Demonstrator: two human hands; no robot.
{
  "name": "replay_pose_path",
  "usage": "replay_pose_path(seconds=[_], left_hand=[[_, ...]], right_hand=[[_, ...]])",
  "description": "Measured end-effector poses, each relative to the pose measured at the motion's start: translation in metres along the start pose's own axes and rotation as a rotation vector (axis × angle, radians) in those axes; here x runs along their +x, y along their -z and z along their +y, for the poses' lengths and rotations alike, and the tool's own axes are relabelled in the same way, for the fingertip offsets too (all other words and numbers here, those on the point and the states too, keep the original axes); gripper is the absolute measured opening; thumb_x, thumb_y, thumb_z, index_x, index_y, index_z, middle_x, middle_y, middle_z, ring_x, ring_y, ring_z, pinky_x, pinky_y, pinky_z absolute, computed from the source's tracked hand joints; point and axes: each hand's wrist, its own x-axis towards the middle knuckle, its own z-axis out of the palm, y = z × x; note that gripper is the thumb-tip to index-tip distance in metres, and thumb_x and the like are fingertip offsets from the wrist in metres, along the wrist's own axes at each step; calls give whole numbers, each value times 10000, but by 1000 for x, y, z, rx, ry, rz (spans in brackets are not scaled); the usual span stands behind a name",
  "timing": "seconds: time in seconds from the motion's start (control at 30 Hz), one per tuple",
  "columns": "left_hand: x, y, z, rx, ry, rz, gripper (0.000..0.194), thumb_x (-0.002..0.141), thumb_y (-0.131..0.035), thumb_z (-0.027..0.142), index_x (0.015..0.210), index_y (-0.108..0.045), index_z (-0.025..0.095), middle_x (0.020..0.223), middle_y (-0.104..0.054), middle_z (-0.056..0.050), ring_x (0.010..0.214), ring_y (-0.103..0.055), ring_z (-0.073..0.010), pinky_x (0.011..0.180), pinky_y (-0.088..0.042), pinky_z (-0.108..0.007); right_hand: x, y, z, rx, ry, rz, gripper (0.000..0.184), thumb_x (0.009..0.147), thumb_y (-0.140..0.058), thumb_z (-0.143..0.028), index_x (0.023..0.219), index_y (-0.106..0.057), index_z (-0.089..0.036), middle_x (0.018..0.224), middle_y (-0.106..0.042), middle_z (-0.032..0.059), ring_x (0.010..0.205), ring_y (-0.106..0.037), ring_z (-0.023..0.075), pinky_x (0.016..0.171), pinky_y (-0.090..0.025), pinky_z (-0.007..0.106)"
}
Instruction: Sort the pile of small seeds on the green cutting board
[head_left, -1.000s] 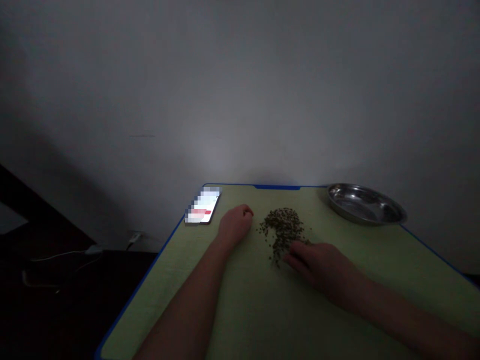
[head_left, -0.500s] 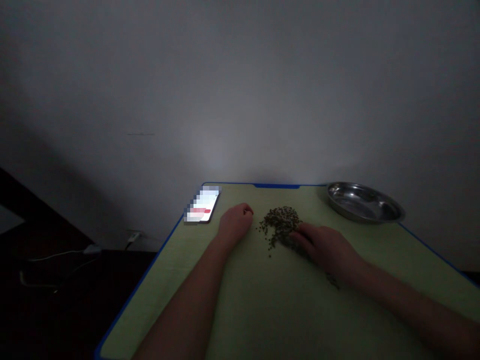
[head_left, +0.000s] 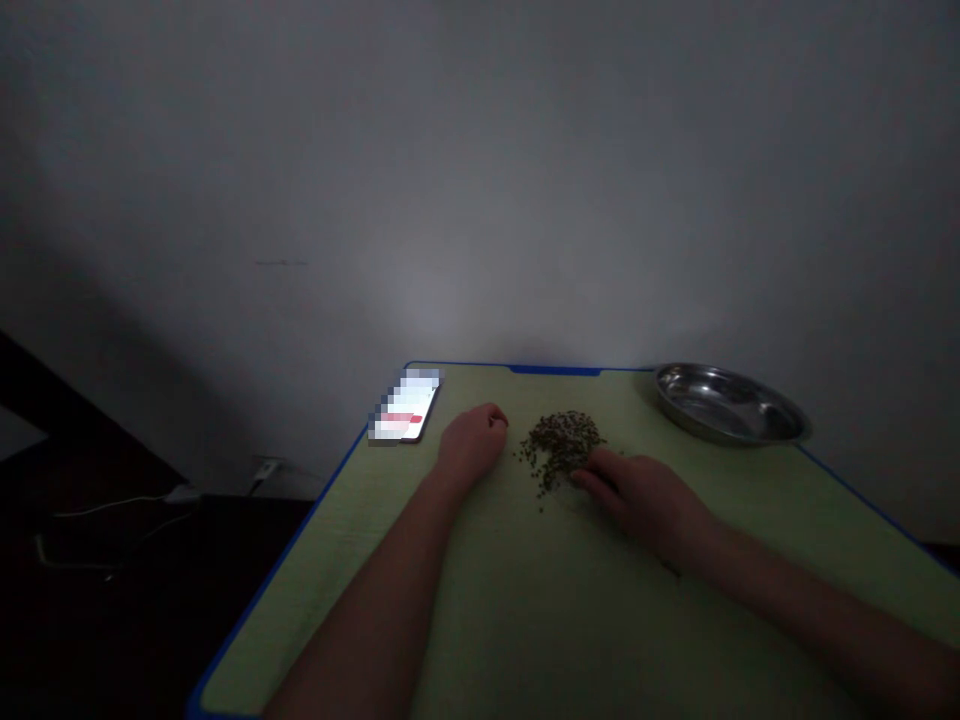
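Note:
A loose pile of small dark grains [head_left: 562,440], like seeds or peppercorns, lies on the pale green tabletop [head_left: 525,620]. A few stray grains trail from its near left edge. Just left of the pile, my left hand [head_left: 472,440] rests on the table in a loose fist, apart from the grains, with nothing seen in it. My right hand [head_left: 649,495] is at the pile's near right edge, thumb and fingers closed together and touching the grains. What they pinch, if anything, is hidden. Some grains show beneath the right wrist.
An oval steel dish [head_left: 727,405] stands at the back right corner. A phone [head_left: 405,405] with a lit, blurred screen lies at the back left. The table has a blue rim and meets a grey wall [head_left: 480,180]. Cables [head_left: 112,508] run low on the left.
My right hand has shifted slightly left and covers more of the near grains. The left hand stays in its place beside the pile.

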Motion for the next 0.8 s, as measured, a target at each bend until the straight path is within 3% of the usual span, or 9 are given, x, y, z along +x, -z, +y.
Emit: replay_pose_path(seconds=[0.33, 0.67, 0.8], left_hand=[[0, 0, -1, -19, -15, -2, 296, 786, -385, 231, 881, -664, 202, 847, -696, -57, 786, -607, -185, 676, -421, -280], [0, -1, -1, -15, -11, 2, 293, 785, -385, 229, 877, -662, 203, 833, -693, -53, 776, -603, -185, 671, -424, -282], [0, -1, -1, -9, -6, 6, 292, 782, -388, 234, 873, -664, 207, 819, -693, -49, 771, -602, -183, 669, -421, -281]], right_hand=[[13, 1, 18, -70, -80, 39, 299, 911, -391, -420, 766, -544, -208, 672, -654, 44, 591, -589, 188, 505, -268, 257], [8, 0, -5, -37, 1, 16, 280, 914, -409, -393, 752, -532, -201, 638, -636, 26, 561, -568, 161, 498, -245, 248], [12, -1, -2, -47, 20, 11, 290, 916, -399, -401, 753, -531, -201, 633, -635, 26, 555, -565, 161, 494, -238, 249]])
